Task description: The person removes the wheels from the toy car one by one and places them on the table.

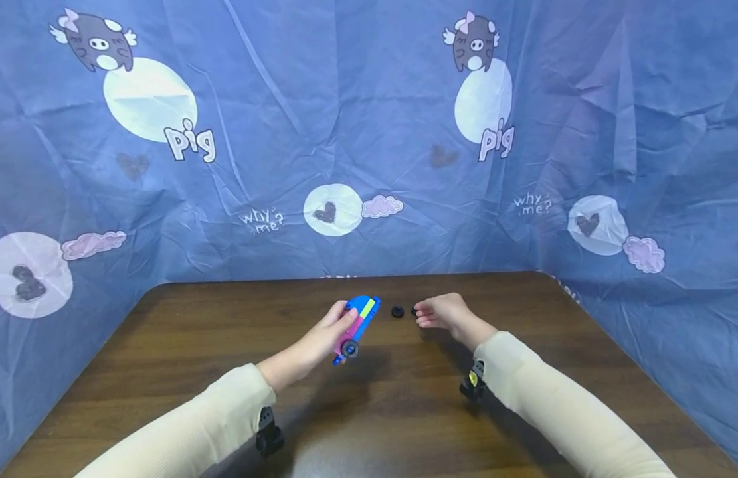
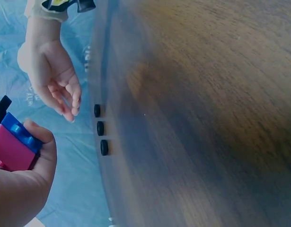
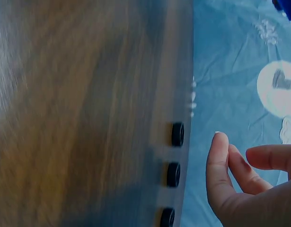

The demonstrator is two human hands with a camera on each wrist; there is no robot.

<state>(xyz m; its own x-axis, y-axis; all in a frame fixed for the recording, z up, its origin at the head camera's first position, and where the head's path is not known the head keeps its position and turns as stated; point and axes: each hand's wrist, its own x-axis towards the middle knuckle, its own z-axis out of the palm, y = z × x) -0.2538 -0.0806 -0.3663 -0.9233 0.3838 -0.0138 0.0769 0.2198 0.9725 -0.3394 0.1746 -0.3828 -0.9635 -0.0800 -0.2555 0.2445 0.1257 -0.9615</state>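
Observation:
My left hand (image 1: 327,335) grips a toy car (image 1: 365,313) of pink, blue and yellow building bricks above the table. A wheel with a black tyre (image 1: 349,348) shows on the car's near end. In the left wrist view the car's pink side (image 2: 12,150) faces the camera, partly cut off by the frame. Three small black tyres stand in a row along the table's far part; one of them is the middle tyre (image 3: 173,174). Above them hovers my right hand (image 1: 445,312), its fingers gently bent and apart from the thumb, holding nothing.
The brown wooden table (image 1: 404,411) reaches to a blue printed cloth (image 1: 369,133) hanging behind and at both sides. The row of tyres lies close to the table's far edge. Black devices are strapped at both wrists, such as the right one (image 1: 473,382).

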